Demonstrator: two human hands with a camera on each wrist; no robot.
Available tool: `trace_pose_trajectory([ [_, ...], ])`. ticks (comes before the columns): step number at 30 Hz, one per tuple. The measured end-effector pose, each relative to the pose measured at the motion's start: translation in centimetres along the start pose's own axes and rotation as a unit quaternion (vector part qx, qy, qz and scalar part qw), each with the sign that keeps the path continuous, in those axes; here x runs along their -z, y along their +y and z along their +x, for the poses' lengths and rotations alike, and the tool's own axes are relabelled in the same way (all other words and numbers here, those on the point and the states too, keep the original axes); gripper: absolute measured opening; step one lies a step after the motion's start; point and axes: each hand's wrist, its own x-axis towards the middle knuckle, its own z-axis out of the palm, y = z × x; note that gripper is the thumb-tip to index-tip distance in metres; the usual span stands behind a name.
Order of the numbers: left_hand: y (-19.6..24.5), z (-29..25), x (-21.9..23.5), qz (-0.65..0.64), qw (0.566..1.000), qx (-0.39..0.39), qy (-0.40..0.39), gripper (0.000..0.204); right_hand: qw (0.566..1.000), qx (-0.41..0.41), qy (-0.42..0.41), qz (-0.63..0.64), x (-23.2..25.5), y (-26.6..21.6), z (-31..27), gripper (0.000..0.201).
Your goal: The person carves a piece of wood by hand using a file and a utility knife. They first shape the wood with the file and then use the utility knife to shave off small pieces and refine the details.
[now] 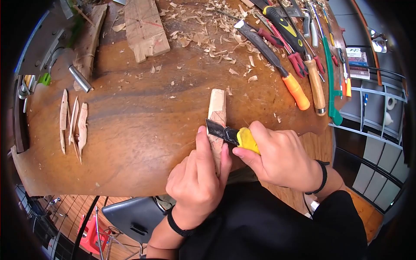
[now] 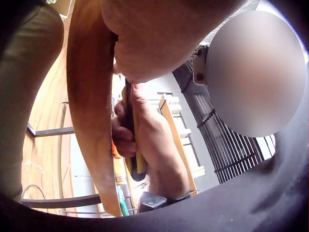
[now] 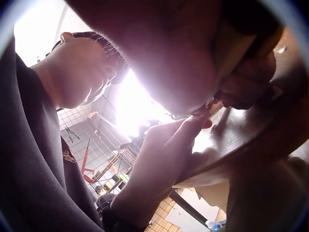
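Observation:
My left hand (image 1: 197, 177) grips the near end of a narrow piece of wood (image 1: 217, 104), its index finger lying along the left side and thumb along the right. The wood points away from me over the front of the table, its far end pale and freshly cut. In my right hand (image 1: 281, 154) is a yellow and black utility knife (image 1: 247, 139), held by the handle. Its dark blade (image 1: 214, 128) crosses the wood just beyond the left fingertip. The left wrist view shows the right fingers curled round the knife's handle (image 2: 139, 159).
Several thin wood slivers (image 1: 82, 125) lie at the left of the wooden table (image 1: 134, 143). A notched board (image 1: 145, 30) and curled shavings (image 1: 208, 30) are at the back. Chisels, pliers and an orange-handled tool (image 1: 296, 91) lie at the right. A metal vise (image 1: 56, 47) stands far left.

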Motion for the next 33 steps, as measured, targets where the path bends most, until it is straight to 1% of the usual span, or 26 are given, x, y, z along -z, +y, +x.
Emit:
trace_pose_trajectory([
  [7,0.3,0.0,-0.5,0.037,0.999,-0.010,0.028,0.048,1.000,0.000,0.021,0.000,-0.2,0.2,-0.3,0.044],
  [12,0.4,0.0,-0.2,0.023,1.000,0.004,0.006,0.044,1.000,-0.017,0.024,0.007,-0.3,0.0,-1.4,0.043],
  [18,0.4,0.3,0.1,0.015,1.000,0.008,-0.007,0.044,0.998,-0.036,0.026,-0.033,-0.3,-0.3,-2.0,0.043],
  [19,0.4,0.1,0.1,0.012,1.000,0.008,-0.008,0.044,0.988,-0.075,0.051,-0.125,-0.8,0.1,-1.2,0.042],
  [20,0.4,-0.2,0.2,0.007,1.000,-0.014,-0.012,0.044,0.967,-0.113,0.076,-0.215,-0.9,0.5,-0.4,0.041],
  [21,0.3,-0.4,0.3,0.001,0.999,-0.037,-0.015,0.044,0.974,-0.133,0.075,-0.166,0.0,1.0,1.0,0.040],
  [22,0.2,-0.5,0.0,0.006,0.999,-0.037,-0.002,0.043,0.977,-0.133,0.070,-0.150,0.2,1.1,1.1,0.040],
  [24,0.4,-0.2,0.1,0.009,1.000,-0.022,-0.001,0.044,0.981,-0.129,0.059,-0.135,0.3,1.4,0.9,0.039],
  [26,0.4,-0.1,0.0,0.007,1.000,-0.008,0.004,0.045,0.989,-0.096,0.086,-0.072,0.3,2.0,0.4,0.039],
  [27,0.3,-0.3,-0.2,0.010,1.000,-0.011,0.007,0.046,0.989,-0.097,0.084,-0.076,0.3,1.9,0.1,0.039],
  [29,0.2,-0.5,-0.3,0.013,1.000,-0.007,0.010,0.047,0.996,-0.030,0.078,0.025,0.1,1.6,-0.7,0.039],
  [30,0.2,-0.4,-0.2,0.015,1.000,-0.008,0.006,0.048,0.997,-0.021,0.046,0.054,0.2,1.4,-1.1,0.040],
  [31,0.2,-0.3,-0.1,0.016,1.000,-0.011,0.003,0.050,0.997,-0.023,0.044,0.054,0.3,1.1,-1.4,0.040],
  [33,0.2,-0.3,0.0,0.014,1.000,-0.010,-0.006,0.051,0.999,0.002,-0.010,0.044,0.6,0.8,-1.7,0.040],
])
